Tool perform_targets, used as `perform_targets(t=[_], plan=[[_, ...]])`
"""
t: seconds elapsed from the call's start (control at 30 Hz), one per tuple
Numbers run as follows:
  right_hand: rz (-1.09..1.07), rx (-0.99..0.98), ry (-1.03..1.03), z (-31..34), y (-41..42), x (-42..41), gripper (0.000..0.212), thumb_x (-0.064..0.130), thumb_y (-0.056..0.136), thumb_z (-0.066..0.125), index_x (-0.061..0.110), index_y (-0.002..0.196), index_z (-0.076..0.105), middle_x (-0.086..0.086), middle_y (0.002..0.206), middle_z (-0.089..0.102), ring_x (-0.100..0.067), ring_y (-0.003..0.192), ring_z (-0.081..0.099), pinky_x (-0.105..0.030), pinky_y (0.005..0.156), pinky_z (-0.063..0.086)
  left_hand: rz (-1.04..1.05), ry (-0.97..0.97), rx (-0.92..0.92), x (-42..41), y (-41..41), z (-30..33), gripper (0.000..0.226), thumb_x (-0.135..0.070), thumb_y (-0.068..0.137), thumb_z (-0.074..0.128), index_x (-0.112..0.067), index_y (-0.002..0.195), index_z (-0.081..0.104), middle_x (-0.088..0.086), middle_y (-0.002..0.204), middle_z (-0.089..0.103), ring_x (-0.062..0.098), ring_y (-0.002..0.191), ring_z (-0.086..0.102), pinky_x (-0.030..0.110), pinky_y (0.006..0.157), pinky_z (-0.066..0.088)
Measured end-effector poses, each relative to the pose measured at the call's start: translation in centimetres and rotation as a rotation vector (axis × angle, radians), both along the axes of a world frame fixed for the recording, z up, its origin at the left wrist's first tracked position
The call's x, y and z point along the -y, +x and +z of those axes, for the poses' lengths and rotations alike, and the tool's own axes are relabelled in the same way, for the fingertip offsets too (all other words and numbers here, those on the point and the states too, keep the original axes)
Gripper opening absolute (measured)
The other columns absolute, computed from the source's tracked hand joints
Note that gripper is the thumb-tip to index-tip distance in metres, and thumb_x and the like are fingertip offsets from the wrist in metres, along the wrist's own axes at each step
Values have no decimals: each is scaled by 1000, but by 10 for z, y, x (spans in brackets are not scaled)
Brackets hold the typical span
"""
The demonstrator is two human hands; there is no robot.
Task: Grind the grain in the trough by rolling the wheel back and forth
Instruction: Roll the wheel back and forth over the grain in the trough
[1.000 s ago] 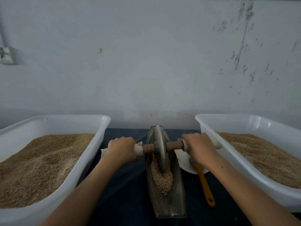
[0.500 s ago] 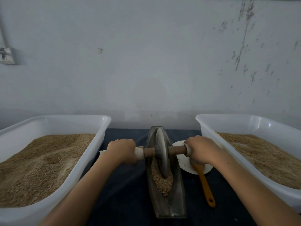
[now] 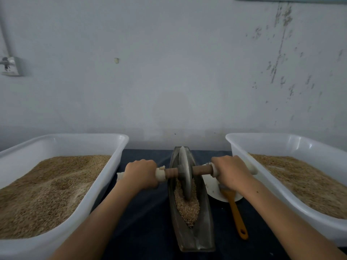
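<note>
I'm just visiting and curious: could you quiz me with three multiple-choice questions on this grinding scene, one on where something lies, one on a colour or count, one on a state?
1. Where does the brush lie?
A. right of the trough
B. in the left tub
C. inside the trough

2. How many white tubs hold grain?
A. one
B. two
C. three

3. What are the hands doing?
A. resting flat on the table
B. scooping grain
C. gripping the wheel's axle

Answers:
1 A: the orange-handled brush lies right of the trough, its head on a white plate.
2 B: one left tub, one right tub.
3 C: left hand and right hand hold the axle either side of the wheel.
</note>
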State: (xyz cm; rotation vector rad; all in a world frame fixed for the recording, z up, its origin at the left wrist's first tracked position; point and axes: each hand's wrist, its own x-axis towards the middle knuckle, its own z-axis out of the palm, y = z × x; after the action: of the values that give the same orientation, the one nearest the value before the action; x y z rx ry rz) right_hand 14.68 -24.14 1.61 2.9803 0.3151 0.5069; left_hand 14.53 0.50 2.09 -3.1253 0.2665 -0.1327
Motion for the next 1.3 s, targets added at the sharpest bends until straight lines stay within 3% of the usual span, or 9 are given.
perform_targets(t=[0.2,0.37,0.47,0.6,0.7,0.83,0.93,1.13,1.3], plan=[[-15,-253,-24,14,-4,3,27,15,81,61,31,69,42,8,72,53,-7,64,50,-21,56,35,-15,-2,-147,-2,2,5,36,-37,74,73,-22,105,61,-9,80,54,13,80,56,29,74,45],[-27,-181,24,10,-5,0,16,15,85,60,28,85,51,4,90,63,-14,82,60,-29,78,49,-9,23,-15,0,1,2,33,-38,77,71,-22,104,60,-7,85,57,14,83,58,30,76,47],[-26,-113,15,7,-4,0,18,17,88,60,29,90,45,4,99,63,-16,92,61,-32,88,46,-17,6,81,2,0,1,25,-35,80,67,-22,101,59,-4,93,63,15,88,61,31,81,49],[3,62,-5,0,-3,-1,18,21,88,61,29,95,46,7,101,61,-16,94,58,-31,87,39,-12,-25,120,1,-2,-1,19,-34,83,65,-24,97,58,-4,96,64,16,90,61,32,83,49],[-1,20,-18,3,-5,-3,20,20,88,60,29,92,44,6,100,61,-16,95,58,-32,88,39,1,-47,6,-1,-1,-1,26,-33,81,68,-21,103,61,-2,97,65,16,91,62,33,86,50],[1,-204,-7,13,-7,2,23,16,83,62,30,76,45,9,78,55,-11,75,54,-23,69,41,5,-3,-120,0,-1,5,37,-36,78,71,-21,110,59,-3,97,63,17,94,62,33,86,50],[-3,-310,-4,18,-8,4,23,17,81,63,31,73,47,8,74,55,-9,71,56,-20,59,39,-3,-10,-179,1,-1,9,36,-35,78,71,-21,109,60,-5,90,59,16,91,61,32,85,49],[-20,-204,9,14,-9,-1,19,14,83,61,28,79,49,5,85,61,-13,80,60,-26,74,48,-3,-7,-89,0,1,5,34,-35,77,71,-21,107,60,-6,89,59,15,89,60,31,82,48],[-34,-73,-49,11,-10,-5,23,19,85,64,27,96,45,3,106,61,-18,100,59,-33,92,41,-19,-27,86,-1,2,-3,22,-36,82,64,-23,99,59,-5,94,64,14,86,59,30,78,47]])
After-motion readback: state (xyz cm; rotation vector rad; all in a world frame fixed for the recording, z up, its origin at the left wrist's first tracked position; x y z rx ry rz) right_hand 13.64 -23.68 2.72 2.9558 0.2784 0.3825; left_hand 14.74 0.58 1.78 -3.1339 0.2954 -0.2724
